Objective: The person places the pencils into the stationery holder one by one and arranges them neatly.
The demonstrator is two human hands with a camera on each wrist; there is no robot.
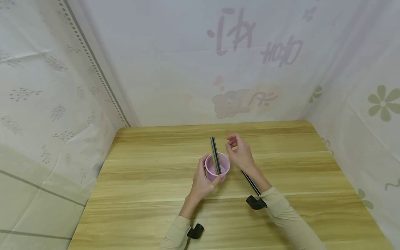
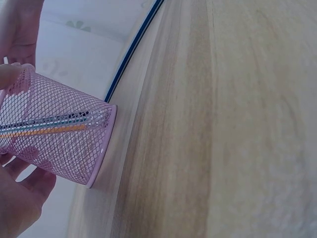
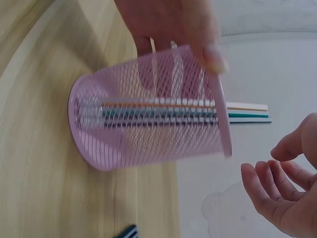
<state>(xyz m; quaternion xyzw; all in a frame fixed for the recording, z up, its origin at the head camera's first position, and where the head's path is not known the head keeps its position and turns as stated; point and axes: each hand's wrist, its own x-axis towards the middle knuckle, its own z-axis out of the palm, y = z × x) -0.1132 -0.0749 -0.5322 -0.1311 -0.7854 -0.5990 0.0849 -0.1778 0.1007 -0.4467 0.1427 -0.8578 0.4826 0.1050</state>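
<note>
A pink mesh pen holder [image 1: 225,161] is gripped by my left hand [image 1: 201,182], thumb at the near rim and fingers around the far side. Several slim pencil-like sticks [image 3: 163,113], orange, green, white and dark, stand inside it, their upper ends above the rim. Just right of the holder is my right hand [image 1: 240,152], fingers loosely bent and nothing between them. Another dark striped stick [image 1: 250,182] lies on the table beneath the right wrist; the forearm hides part of it. Whether the holder's base touches the table, I cannot tell.
The wood-grain table [image 1: 150,166] extends around both hands. Printed white curtains [image 1: 175,69] hang behind it and at both sides. A black wrist mount [image 1: 256,202] sits at the right sleeve, another black mount [image 1: 196,231] at the left.
</note>
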